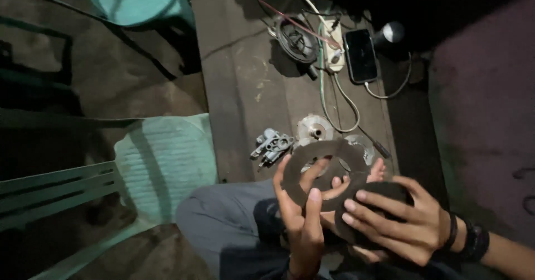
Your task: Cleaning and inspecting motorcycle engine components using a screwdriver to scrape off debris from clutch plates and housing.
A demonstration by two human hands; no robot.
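A person's left hand (301, 213) pinched a dark, flat friction ring (323, 171) above their lap, thumb on its near edge, while the right hand (401, 221), fingers curled, gripped a darker pad (379, 193) against it. Metal parts (273, 145) lay farther off on the board (245, 90).

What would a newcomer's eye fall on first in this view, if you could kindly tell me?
First, the two hands low in the middle: the left hand holds up a dark flat ring-shaped disc, while the right hand grips a dark pad against it. Just beyond, small grey metal parts and a round metal hub lie on the wooden boards. Farther back, a smartphone lies beside a white power strip.
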